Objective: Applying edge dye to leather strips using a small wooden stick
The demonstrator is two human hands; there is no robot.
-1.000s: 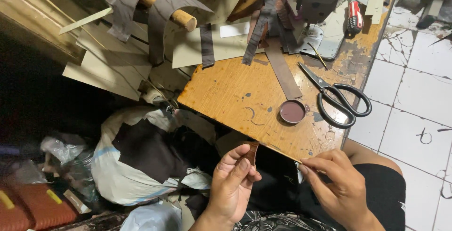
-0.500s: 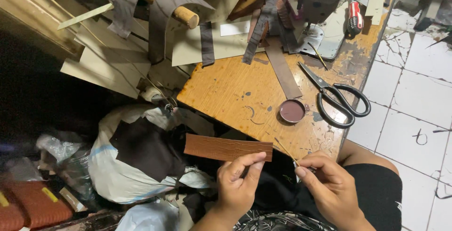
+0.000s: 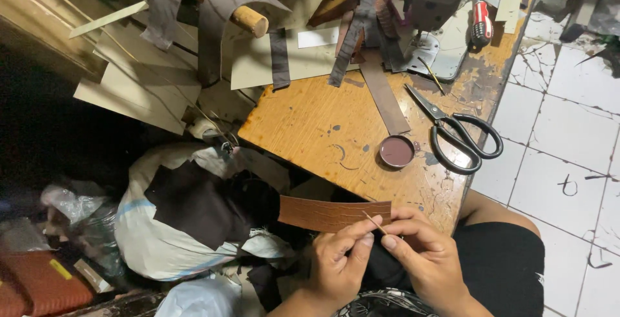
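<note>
A brown leather strip [image 3: 332, 213] is pinched at its right end between the left hand [image 3: 339, 262] and the right hand [image 3: 423, 259], and is held level, jutting out leftward from the grip. A thin stick [image 3: 374, 222] is nipped by the right fingertips [image 3: 389, 242], its tip laid against the strip just where the left thumb [image 3: 365, 232] is closed on it.

Just beyond the grip, the worn wooden table [image 3: 310, 123] edge is met. A little further up and right, a small round tin [image 3: 396, 151] of dark paste is seen, with black-handled scissors [image 3: 455, 129] lying beside it. A longer grey strap [image 3: 384, 100] is laid flat past the tin. Left of the grip, a white sack [image 3: 152, 243] topped with dark scraps is slumped.
</note>
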